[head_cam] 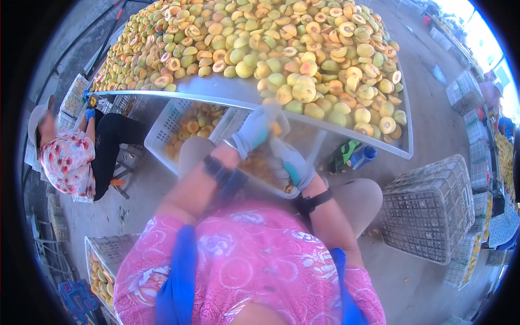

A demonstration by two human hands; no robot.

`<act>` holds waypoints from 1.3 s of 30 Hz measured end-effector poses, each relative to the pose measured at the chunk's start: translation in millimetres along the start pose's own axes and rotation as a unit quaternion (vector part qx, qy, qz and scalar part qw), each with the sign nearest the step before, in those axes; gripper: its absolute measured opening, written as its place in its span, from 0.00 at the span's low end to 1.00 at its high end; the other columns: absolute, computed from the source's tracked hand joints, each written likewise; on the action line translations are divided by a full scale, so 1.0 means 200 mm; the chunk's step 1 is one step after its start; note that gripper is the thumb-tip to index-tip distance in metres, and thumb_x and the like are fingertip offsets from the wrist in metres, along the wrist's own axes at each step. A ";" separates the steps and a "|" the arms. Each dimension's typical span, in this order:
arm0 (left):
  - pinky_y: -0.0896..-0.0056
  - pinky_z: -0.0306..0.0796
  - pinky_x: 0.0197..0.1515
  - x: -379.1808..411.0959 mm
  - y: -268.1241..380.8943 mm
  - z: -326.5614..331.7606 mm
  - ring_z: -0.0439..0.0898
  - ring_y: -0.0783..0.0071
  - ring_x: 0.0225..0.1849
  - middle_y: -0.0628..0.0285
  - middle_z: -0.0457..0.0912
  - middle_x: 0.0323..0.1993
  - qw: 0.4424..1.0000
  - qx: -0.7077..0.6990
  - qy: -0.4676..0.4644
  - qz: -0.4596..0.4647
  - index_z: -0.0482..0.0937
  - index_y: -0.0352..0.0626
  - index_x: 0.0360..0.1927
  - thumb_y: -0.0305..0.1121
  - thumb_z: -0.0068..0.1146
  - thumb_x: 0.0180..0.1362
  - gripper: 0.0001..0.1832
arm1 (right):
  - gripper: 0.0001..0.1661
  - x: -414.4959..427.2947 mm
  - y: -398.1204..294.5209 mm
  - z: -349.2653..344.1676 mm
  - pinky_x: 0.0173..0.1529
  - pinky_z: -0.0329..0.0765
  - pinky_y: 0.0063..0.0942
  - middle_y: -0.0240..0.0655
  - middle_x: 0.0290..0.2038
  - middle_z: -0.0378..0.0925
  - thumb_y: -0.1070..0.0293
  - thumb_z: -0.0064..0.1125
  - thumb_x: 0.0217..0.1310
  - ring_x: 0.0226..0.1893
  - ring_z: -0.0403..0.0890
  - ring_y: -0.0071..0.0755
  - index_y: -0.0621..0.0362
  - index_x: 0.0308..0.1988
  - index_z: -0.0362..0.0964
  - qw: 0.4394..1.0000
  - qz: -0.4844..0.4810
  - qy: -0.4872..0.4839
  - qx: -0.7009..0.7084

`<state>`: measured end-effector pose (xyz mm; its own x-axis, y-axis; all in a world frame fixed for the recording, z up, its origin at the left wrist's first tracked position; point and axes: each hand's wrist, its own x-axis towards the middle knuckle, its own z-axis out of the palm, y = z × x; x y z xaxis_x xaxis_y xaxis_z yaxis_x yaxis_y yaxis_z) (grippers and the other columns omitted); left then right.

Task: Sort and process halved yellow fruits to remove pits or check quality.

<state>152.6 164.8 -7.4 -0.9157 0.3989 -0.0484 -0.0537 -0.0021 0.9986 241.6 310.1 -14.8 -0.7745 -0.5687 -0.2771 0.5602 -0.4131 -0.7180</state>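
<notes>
My left hand (pixel 252 129), in a pale glove, is up at the near edge of a metal-rimmed table (pixel 227 90). Its fingers close around an orange piece of stone fruit (pixel 276 129), blurred by motion. Just below and to the right is my right hand (pixel 291 162), also gloved, its fingers curled close to the fruit. Whether it holds anything is hidden by blur. Beneath both hands, a white plastic crate (pixel 290 194) between my knees contains cut fruit (pixel 260 166). Heaped on the table are many whole and halved apricot-like fruits (pixel 304 87).
Left of my knees stands another perforated crate (pixel 156 138) of fruit halves. An upright grey crate (pixel 414 223) is at my right. A seated person (pixel 69 162) in blue gloves works at the left. Behind my left arm is a fruit-filled crate (pixel 101 280). Stacked crates (pixel 477 150) line the right.
</notes>
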 end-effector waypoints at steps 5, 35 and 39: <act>0.71 0.72 0.38 -0.01 0.01 -0.03 0.79 0.68 0.30 0.56 0.80 0.26 0.988 0.096 -0.077 0.092 0.77 0.37 0.21 0.63 0.35 0.66 0.38 | 0.20 0.04 0.05 -0.05 0.10 0.47 0.15 0.19 0.16 0.55 0.44 0.44 0.70 0.08 0.49 0.12 0.49 0.37 0.64 0.950 0.089 -0.184 0.235; 0.56 0.65 0.58 0.26 0.17 0.14 0.68 0.52 0.58 0.54 0.69 0.55 0.802 0.490 0.072 0.335 0.72 0.46 0.52 0.42 0.65 0.51 0.26 | 0.25 0.27 0.31 -0.12 0.14 0.54 0.19 0.20 0.18 0.61 0.35 0.45 0.65 0.10 0.57 0.16 0.45 0.37 0.64 0.955 0.037 0.006 0.294; 0.54 0.65 0.58 0.41 0.14 0.20 0.67 0.49 0.58 0.51 0.67 0.55 0.804 0.536 0.031 0.256 0.69 0.46 0.54 0.42 0.66 0.50 0.29 | 0.27 0.29 0.36 -0.15 0.14 0.55 0.19 0.22 0.18 0.62 0.33 0.44 0.64 0.11 0.58 0.17 0.45 0.37 0.63 0.964 0.013 0.018 0.267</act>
<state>92.4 235.0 17.8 -0.7288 0.5511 0.4064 0.6799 0.6531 0.3335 228.5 269.4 -102.0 -0.7623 -0.5633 -0.3188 0.6437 -0.7111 -0.2828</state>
